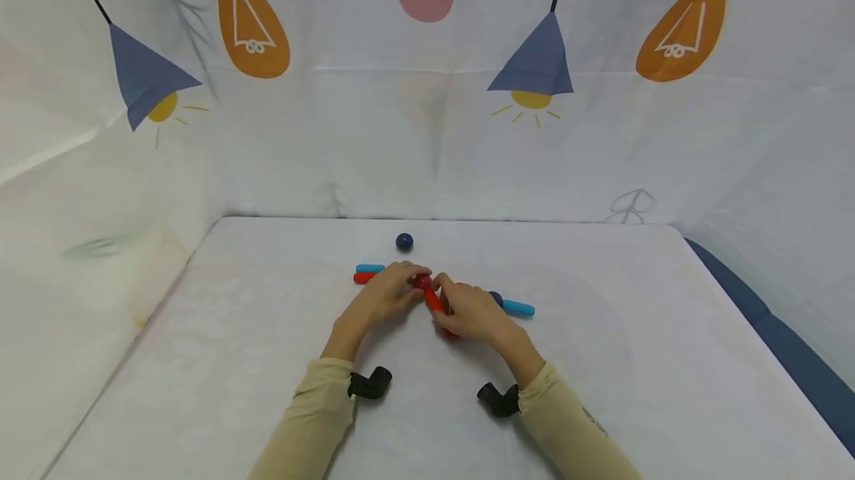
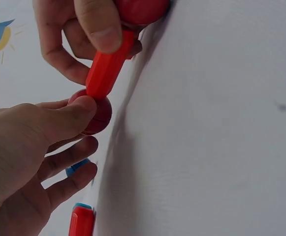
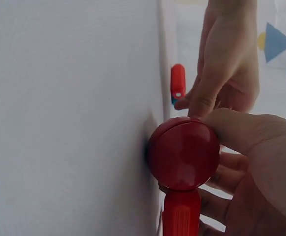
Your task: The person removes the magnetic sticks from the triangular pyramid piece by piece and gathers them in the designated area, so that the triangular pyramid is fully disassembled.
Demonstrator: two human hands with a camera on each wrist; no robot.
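My left hand (image 1: 387, 291) pinches a dark red ball (image 2: 102, 118) between thumb and fingers, its other fingers spread loosely below. A red rod (image 2: 103, 73) meets that ball at one end. My right hand (image 1: 473, 311) grips this rod, thumb along its side in the left wrist view. At the rod's other end sits a second red ball (image 3: 184, 155), large in the right wrist view beside the right thumb. Another red rod (image 3: 182, 214) extends from this second ball toward the bottom of that view. Both hands are close together, low over the white table.
A dark blue ball (image 1: 404, 242) lies beyond the hands. Left of the left hand, a light blue rod (image 1: 369, 268) and a red rod (image 1: 364, 278) lie side by side. Past the right hand show another dark blue ball (image 1: 496, 297) and a light blue rod (image 1: 518, 308).
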